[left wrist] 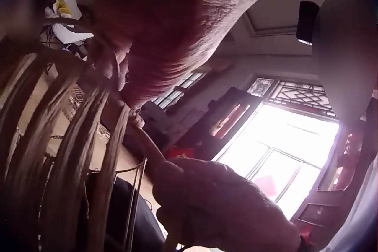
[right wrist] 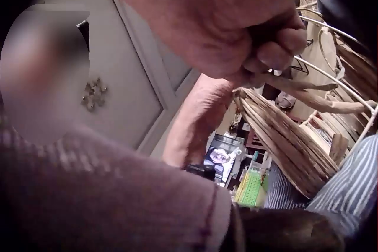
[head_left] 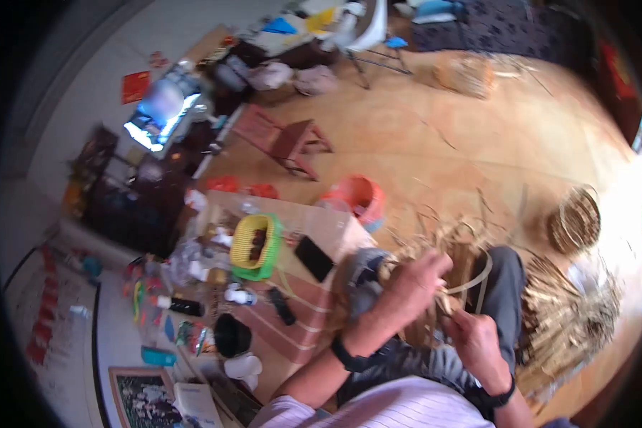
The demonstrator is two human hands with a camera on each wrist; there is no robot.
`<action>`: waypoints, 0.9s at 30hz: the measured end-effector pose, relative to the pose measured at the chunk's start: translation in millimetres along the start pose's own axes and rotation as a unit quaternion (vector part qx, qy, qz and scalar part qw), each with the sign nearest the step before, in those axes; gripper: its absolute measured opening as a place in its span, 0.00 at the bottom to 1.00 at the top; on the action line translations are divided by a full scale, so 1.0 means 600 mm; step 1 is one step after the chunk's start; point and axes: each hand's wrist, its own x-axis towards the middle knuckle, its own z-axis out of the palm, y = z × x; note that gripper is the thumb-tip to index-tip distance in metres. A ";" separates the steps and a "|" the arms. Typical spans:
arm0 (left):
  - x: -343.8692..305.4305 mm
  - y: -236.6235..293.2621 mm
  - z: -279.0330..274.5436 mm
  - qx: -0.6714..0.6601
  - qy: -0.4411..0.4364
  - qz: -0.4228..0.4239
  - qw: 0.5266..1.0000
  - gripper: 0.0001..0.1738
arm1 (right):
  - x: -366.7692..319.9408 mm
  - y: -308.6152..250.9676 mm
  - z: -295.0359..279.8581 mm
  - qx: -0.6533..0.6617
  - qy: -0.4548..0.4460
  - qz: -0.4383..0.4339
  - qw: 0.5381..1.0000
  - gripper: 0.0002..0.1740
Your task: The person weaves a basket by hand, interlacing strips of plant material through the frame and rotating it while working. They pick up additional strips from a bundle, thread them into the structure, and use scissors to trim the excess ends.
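An unfinished basket [left wrist: 71, 140] of flat, dried brown plant strips stands on the person's lap. Its far side is hidden by the hands. At its rim, the left hand [head_left: 414, 282] grips the edge with curled fingers. My right hand [head_left: 478, 346] pinches a dried strand [left wrist: 144, 141], which runs taut from the fist to the rim beside the left fingers. In the right wrist view, the curled right fingers [right wrist: 274, 54] close round that strand's end. A pale thin hoop [head_left: 478, 278] curves over the lap beside the basket.
On the right lies a large bundle of dried strips [head_left: 567, 321], with a finished-looking woven basket [head_left: 576, 221] behind it. To the left, a table [head_left: 310, 303] holds a phone [head_left: 314, 258] and a yellow basket [head_left: 246, 242]. A red bucket [head_left: 357, 200] and a wooden chair [head_left: 292, 143] stand ahead.
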 end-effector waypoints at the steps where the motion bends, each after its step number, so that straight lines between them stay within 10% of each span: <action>1: -0.001 -0.005 -0.002 0.004 -0.029 0.019 0.999 0.14 | 0.001 0.002 -0.001 0.012 -0.001 0.014 1.000 0.14; 11: -0.028 -0.030 -0.008 -0.030 -0.069 0.092 0.993 0.18 | 0.016 -0.032 -0.030 0.187 -0.109 0.149 0.965 0.22; 14: -0.031 -0.027 -0.001 -0.032 -0.050 0.081 0.995 0.22 | 0.020 -0.026 -0.059 0.396 -0.152 0.269 0.864 0.23; 21: -0.026 -0.009 0.019 -0.038 -0.013 0.046 0.998 0.13 | 0.071 -0.034 -0.098 0.440 -0.123 0.232 0.859 0.21; 24: -0.029 -0.026 0.045 -0.045 0.005 0.052 0.998 0.12 | 0.072 -0.015 -0.066 0.597 -0.048 0.137 0.789 0.24; 27: -0.028 -0.029 0.047 -0.044 -0.018 0.022 0.999 0.12 | 0.042 0.040 -0.012 0.353 0.022 0.117 0.928 0.17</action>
